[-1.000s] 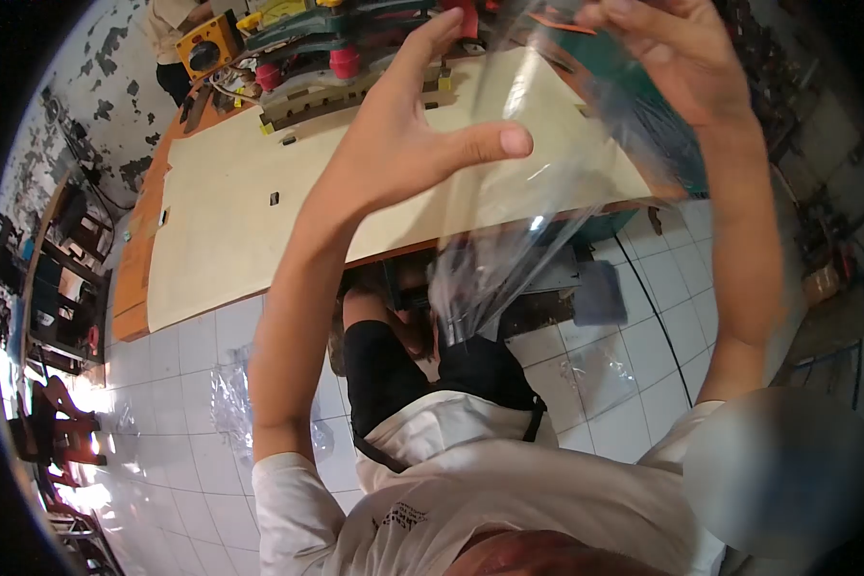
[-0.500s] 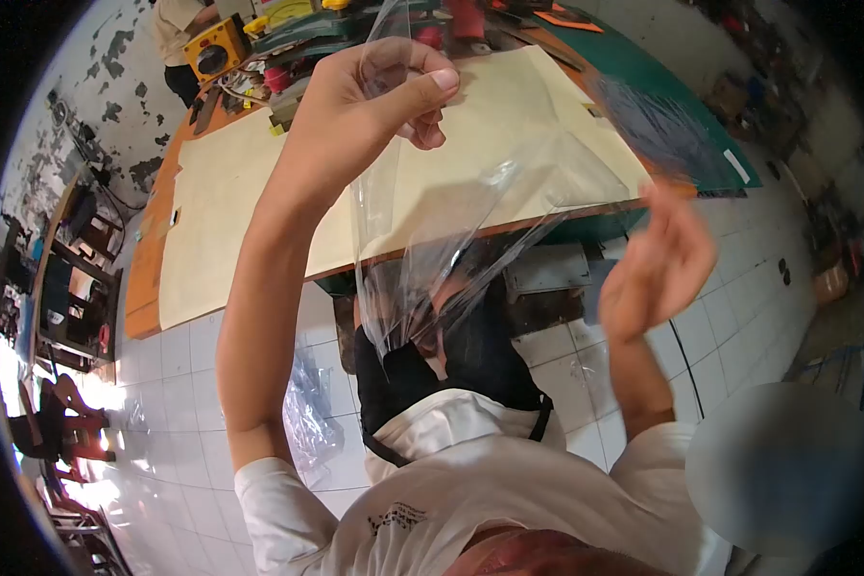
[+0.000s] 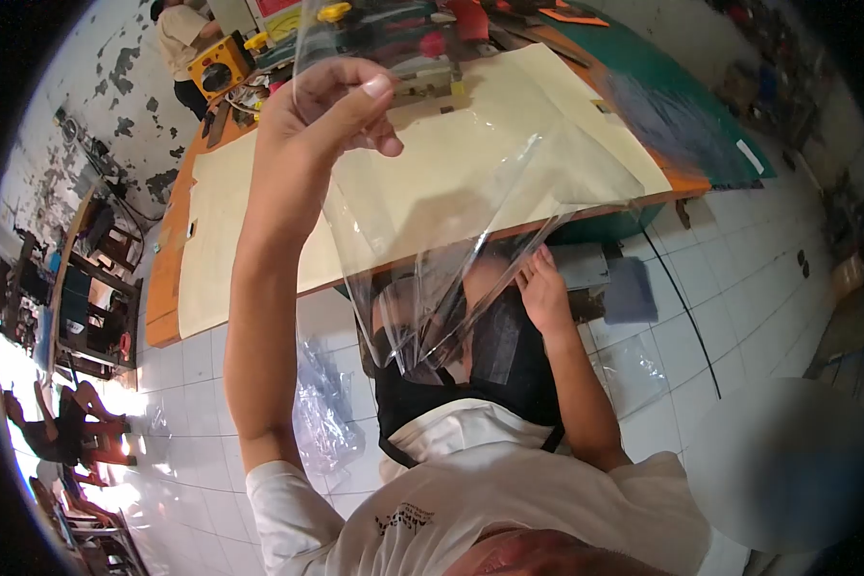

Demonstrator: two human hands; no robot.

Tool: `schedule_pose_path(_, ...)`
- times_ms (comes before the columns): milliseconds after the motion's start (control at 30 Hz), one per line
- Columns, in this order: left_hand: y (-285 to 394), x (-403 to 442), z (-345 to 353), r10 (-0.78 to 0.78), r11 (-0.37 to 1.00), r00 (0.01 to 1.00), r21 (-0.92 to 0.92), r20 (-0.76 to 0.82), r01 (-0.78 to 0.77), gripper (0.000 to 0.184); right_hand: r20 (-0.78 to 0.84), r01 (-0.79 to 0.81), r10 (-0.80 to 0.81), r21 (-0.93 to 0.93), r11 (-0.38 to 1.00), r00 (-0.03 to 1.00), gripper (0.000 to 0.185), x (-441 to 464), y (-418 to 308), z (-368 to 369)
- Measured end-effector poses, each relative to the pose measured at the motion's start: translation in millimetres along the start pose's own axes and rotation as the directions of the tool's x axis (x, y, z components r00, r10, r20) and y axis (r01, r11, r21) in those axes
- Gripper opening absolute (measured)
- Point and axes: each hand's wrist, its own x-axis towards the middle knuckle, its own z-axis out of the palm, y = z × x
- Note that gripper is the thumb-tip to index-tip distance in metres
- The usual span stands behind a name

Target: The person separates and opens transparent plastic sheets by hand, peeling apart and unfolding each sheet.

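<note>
My left hand (image 3: 331, 115) is raised over the table, thumb and fingers pinched on the upper part of a clear plastic sheet (image 3: 451, 259). The sheet hangs in shiny folds over the table's front edge and down to my lap, where its lower part gathers to a point. My right hand (image 3: 544, 288) is low beside my knee, at the right edge of the hanging sheet. Its fingers are stretched out against or just beside the film; I cannot tell how firmly they touch. Under the sheet, a large cream board (image 3: 250, 230) lies on the table.
Clamps with yellow knobs (image 3: 334, 12) and a yellow-orange box (image 3: 219, 65) stand at the back. More clear film (image 3: 662, 130) lies on the green mat (image 3: 739, 144) at right. Crumpled plastic (image 3: 326, 413) is on the tiled floor. A person (image 3: 180, 43) stands behind the table; another sits far left.
My right hand has come down and inward from the right to the sheet's edge near my lap. My left hand has shifted left with the sheet, which is spread wider.
</note>
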Motion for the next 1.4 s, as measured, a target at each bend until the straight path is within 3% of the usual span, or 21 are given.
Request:
schedule_pose_path(67,-1,-2,-2,0.006,0.999,1.000,-0.053,-0.003,-0.006,0.025,-0.049,-0.046,0.054,0.160,0.986,0.997,0.047,16,-4,-1)
schedule_pose_path(100,-2,-4,-2,0.006,0.999,1.000,-0.051,-0.002,-0.006,0.025,-0.148,0.133,-0.124,0.053,0.990,0.981,0.042,23,-4,4)
schedule_pose_path(133,-1,-6,-3,-0.002,0.999,1.000,-0.037,-0.017,0.001,0.025,0.053,0.443,-0.441,-0.185,0.877,0.896,0.042,28,-10,7)
schedule_pose_path(200,1,-11,-5,-0.008,1.000,0.999,-0.019,-0.040,0.007,0.026,-0.117,0.451,-0.469,-0.152,0.879,0.875,0.043,31,-21,8)
schedule_pose_path(233,2,-14,-4,-0.003,1.000,0.999,-0.025,-0.033,0.002,0.026,0.074,0.406,-0.403,-0.019,0.914,0.912,0.042,29,-31,2)
schedule_pose_path(267,2,-17,-4,0.000,0.999,1.000,-0.034,-0.024,-0.001,0.025,0.072,0.402,-0.399,-0.018,0.916,0.914,0.042,28,-35,-2)
schedule_pose_path(333,3,-21,-5,0.006,0.999,1.000,-0.048,-0.017,-0.007,0.025,0.261,0.350,-0.294,-0.202,0.915,0.919,0.036,27,-42,-1)
schedule_pose_path(367,3,-22,-6,0.022,0.998,1.000,-0.064,-0.013,-0.023,0.025,0.206,0.334,-0.277,-0.340,0.879,0.938,0.021,25,-45,0)
schedule_pose_path(467,5,-27,-14,0.050,0.998,0.996,-0.031,-0.078,-0.052,0.025,0.246,0.439,-0.365,-0.425,0.792,0.898,0.015,17,-66,-5)
schedule_pose_path(567,0,-34,-37,0.025,0.996,0.987,0.091,-0.161,-0.010,0.027,0.259,0.507,-0.440,-0.530,0.679,0.860,0.021,-5,-119,3)
schedule_pose_path(600,-2,-37,-42,0.019,0.983,0.983,0.185,-0.182,0.016,0.027,0.196,0.412,-0.375,-0.606,0.680,0.906,0.021,-9,-139,0)
schedule_pose_path(733,-15,-43,-54,-0.064,0.985,0.955,0.138,-0.291,0.108,0.031,0.283,0.458,-0.394,-0.749,0.479,0.875,0.024,-17,-212,5)
schedule_pose_path(800,-21,-45,-62,-0.091,0.983,0.956,0.130,-0.277,0.131,0.031,0.297,0.447,-0.370,-0.779,0.439,0.880,0.025,-14,-244,-1)
schedule_pose_path(867,-30,-46,-67,-0.117,0.980,0.958,0.125,-0.262,0.154,0.031,0.387,0.473,-0.311,-0.834,0.284,0.868,0.029,-13,-269,4)
schedule_pose_path(967,-46,-49,-70,-0.166,0.964,0.953,0.160,-0.255,0.211,0.031,0.445,0.497,-0.262,-0.848,0.185,0.856,0.032,-4,-294,11)
schedule_pose_path(1167,-56,-51,-77,-0.115,0.934,0.927,0.279,-0.357,0.223,0.029,0.496,0.512,-0.131,-0.840,0.179,0.859,0.031,29,-309,30)
schedule_pose_path(1333,-61,-53,-93,-0.109,0.975,0.923,0.141,-0.369,0.171,0.019,0.567,0.582,-0.150,-0.808,0.091,0.810,0.027,52,-298,46)
schedule_pose_path(1400,-64,-53,-95,-0.085,0.974,0.913,0.159,-0.398,0.160,0.017,0.497,0.516,-0.162,-0.848,0.117,0.853,0.023,62,-287,43)
